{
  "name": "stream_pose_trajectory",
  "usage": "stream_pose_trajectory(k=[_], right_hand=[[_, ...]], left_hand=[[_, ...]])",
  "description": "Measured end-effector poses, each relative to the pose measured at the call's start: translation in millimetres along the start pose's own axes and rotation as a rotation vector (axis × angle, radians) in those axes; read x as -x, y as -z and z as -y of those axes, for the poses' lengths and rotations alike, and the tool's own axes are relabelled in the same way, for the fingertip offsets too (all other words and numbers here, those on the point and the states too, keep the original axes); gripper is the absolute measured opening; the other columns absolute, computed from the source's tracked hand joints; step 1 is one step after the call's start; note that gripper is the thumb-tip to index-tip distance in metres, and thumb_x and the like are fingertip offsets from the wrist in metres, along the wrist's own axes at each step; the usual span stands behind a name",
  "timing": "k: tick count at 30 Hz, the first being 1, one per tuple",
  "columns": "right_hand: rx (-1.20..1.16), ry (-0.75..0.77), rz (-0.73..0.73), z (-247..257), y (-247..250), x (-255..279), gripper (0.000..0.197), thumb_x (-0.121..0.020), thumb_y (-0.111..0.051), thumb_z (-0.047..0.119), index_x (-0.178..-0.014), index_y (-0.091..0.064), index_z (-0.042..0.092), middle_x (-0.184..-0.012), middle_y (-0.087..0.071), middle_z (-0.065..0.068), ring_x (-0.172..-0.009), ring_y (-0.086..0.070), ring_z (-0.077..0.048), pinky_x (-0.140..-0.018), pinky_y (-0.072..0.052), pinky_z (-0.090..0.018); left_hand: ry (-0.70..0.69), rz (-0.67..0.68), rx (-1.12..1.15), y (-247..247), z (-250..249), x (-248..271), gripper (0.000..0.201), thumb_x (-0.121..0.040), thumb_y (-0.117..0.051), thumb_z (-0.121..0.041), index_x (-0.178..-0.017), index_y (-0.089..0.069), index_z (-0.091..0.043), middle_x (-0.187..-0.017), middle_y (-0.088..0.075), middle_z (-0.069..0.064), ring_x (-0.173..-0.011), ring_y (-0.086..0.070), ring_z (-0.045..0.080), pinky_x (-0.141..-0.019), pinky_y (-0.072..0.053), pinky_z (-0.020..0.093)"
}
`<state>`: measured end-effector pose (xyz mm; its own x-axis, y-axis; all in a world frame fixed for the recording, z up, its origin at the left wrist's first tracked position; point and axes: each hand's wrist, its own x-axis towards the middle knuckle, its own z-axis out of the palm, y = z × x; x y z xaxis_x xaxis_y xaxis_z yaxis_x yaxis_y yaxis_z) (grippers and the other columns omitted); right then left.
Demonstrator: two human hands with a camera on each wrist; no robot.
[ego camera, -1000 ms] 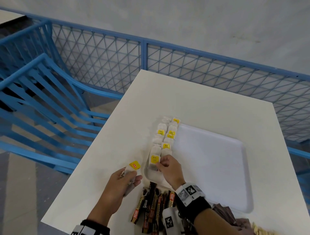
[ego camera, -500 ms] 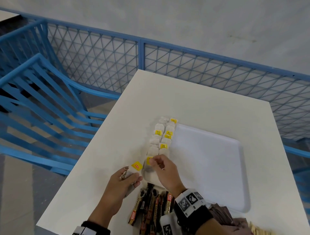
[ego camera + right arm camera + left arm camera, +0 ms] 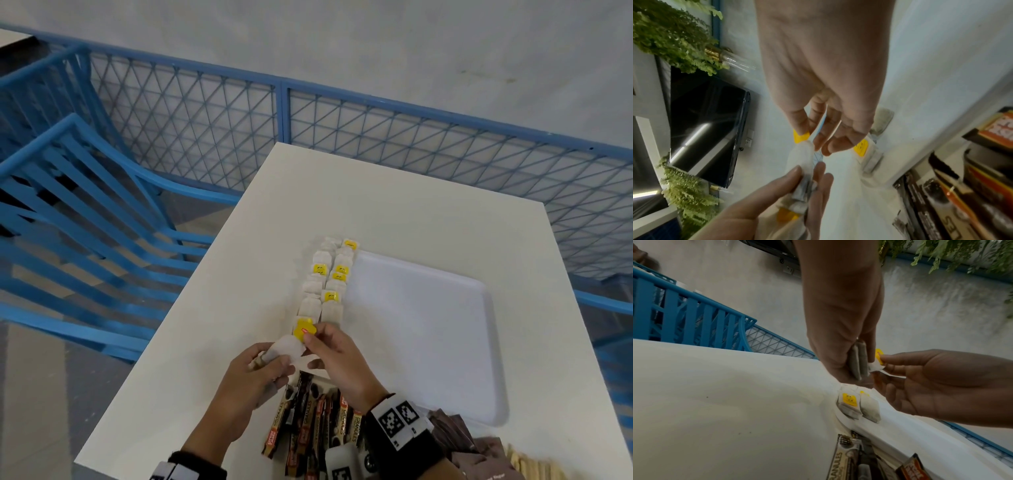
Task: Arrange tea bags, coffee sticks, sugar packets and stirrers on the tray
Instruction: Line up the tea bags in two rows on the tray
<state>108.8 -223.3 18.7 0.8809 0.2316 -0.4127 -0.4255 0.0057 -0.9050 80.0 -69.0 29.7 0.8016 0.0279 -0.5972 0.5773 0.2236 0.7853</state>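
A white tray (image 3: pixel 421 342) lies on the table, with tea bags (image 3: pixel 329 274) in two columns along its left edge. At the tray's near left corner my left hand (image 3: pixel 274 363) grips a small stack of tea bags (image 3: pixel 858 363). My right hand (image 3: pixel 310 337) pinches the yellow tag (image 3: pixel 303 330) of the top bag between thumb and forefinger, and its other fingers are loosely spread. The pinch on the tag (image 3: pixel 800 137) shows in the right wrist view, just above the left hand's bags (image 3: pixel 803 186).
Coffee sticks (image 3: pixel 308 431) lie in a bunch at the table's near edge under my wrists. Brown sugar packets (image 3: pixel 455 435) and pale stirrers (image 3: pixel 527 462) sit at the near right. A blue mesh fence (image 3: pixel 376 137) stands behind the table (image 3: pixel 394 212), and blue railings (image 3: pixel 85 222) to its left.
My right hand left the row of tea bags on the tray, came back toward my left hand, and took hold of the yellow tag. My left hand shifted right, toward the tray corner.
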Motion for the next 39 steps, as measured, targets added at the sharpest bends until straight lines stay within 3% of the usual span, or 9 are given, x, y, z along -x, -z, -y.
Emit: stream_pose_trajectory(k=[5,8,11,18,25,29,31,35,39], right_hand=[[-0.231,-0.043,0.074,4,3,5,0.023,-0.097,-0.045,0.028,-0.092,-0.061,0.012,-0.096,-0.066,-0.005,-0.085,-0.061,-0.014,-0.073,-0.051,-0.026],[-0.312,-0.07,0.114,5,3,7,0.037,-0.096,-0.039,0.034,-0.085,-0.063,0.008,-0.091,-0.068,-0.004,-0.083,-0.061,-0.015,-0.075,-0.05,-0.027],[-0.207,-0.026,0.092,1,3,5,0.005,-0.089,-0.058,0.016,-0.086,-0.058,0.012,-0.09,-0.063,-0.007,-0.081,-0.058,-0.015,-0.072,-0.05,-0.024],[-0.162,-0.018,-0.029,-4,12,-3,0.021,-0.085,-0.062,-0.001,-0.1,-0.054,0.01,-0.089,-0.06,-0.007,-0.079,-0.062,-0.014,-0.071,-0.055,-0.025],[0.155,0.051,-0.158,-6,40,-10,0.015,-0.089,-0.057,0.004,-0.085,-0.062,0.018,-0.087,-0.062,-0.005,-0.073,-0.062,-0.015,-0.072,-0.057,-0.025],[0.371,0.066,-0.182,-9,51,-23,0.016,-0.089,-0.058,0.006,-0.093,-0.064,0.02,-0.079,-0.062,0.007,-0.068,-0.06,-0.007,-0.065,-0.052,-0.016],[0.425,0.067,-0.193,-12,51,-31,0.016,-0.087,-0.06,0.006,-0.094,-0.063,0.02,-0.075,-0.059,0.007,-0.068,-0.058,-0.008,-0.068,-0.052,-0.019],[0.503,0.11,-0.28,-16,47,-43,0.015,-0.082,-0.065,0.003,-0.091,-0.06,0.014,-0.069,-0.055,0.007,-0.064,-0.053,-0.005,-0.061,-0.044,-0.007],[0.697,0.127,-0.333,-17,44,-48,0.023,-0.082,-0.065,0.008,-0.102,-0.057,0.012,-0.087,-0.052,0.001,-0.083,-0.053,-0.015,-0.074,-0.043,-0.015]], left_hand=[[0.008,0.008,-0.007,-2,-3,2,0.012,-0.086,-0.064,-0.011,-0.096,-0.063,-0.005,-0.086,-0.067,0.009,-0.077,-0.067,0.018,-0.061,-0.054,0.02],[0.007,0.018,-0.018,-5,-4,3,0.007,-0.087,-0.063,-0.012,-0.091,-0.062,-0.007,-0.082,-0.066,0.008,-0.072,-0.066,0.015,-0.059,-0.052,0.02],[0.001,0.041,-0.017,-7,-5,5,0.007,-0.087,-0.062,-0.012,-0.091,-0.062,-0.006,-0.081,-0.065,0.008,-0.069,-0.066,0.014,-0.058,-0.053,0.019],[0.084,0.061,0.085,-3,-3,2,0.023,-0.087,-0.058,0.0,-0.108,-0.059,-0.008,-0.103,-0.067,0.017,-0.086,-0.069,0.026,-0.067,-0.058,0.028],[0.098,0.049,0.16,8,0,-3,0.036,-0.091,-0.033,0.013,-0.118,-0.049,-0.003,-0.092,-0.073,0.017,-0.094,-0.066,0.03,-0.078,-0.055,0.036],[0.083,0.083,0.103,5,-3,0,0.029,-0.093,-0.038,0.01,-0.115,-0.053,0.001,-0.097,-0.072,0.017,-0.094,-0.068,0.027,-0.077,-0.058,0.032],[0.085,0.095,0.106,2,-5,1,0.025,-0.093,-0.04,0.007,-0.111,-0.057,0.0,-0.098,-0.072,0.016,-0.091,-0.069,0.027,-0.072,-0.059,0.029],[0.081,0.093,0.086,0,-9,4,0.021,-0.094,-0.045,0.003,-0.109,-0.058,-0.003,-0.099,-0.073,0.013,-0.086,-0.071,0.027,-0.066,-0.059,0.027],[0.085,0.088,-0.007,0,-10,6,0.018,-0.094,-0.047,-0.003,-0.108,-0.058,-0.005,-0.097,-0.074,0.006,-0.083,-0.069,0.026,-0.071,-0.058,0.029]])
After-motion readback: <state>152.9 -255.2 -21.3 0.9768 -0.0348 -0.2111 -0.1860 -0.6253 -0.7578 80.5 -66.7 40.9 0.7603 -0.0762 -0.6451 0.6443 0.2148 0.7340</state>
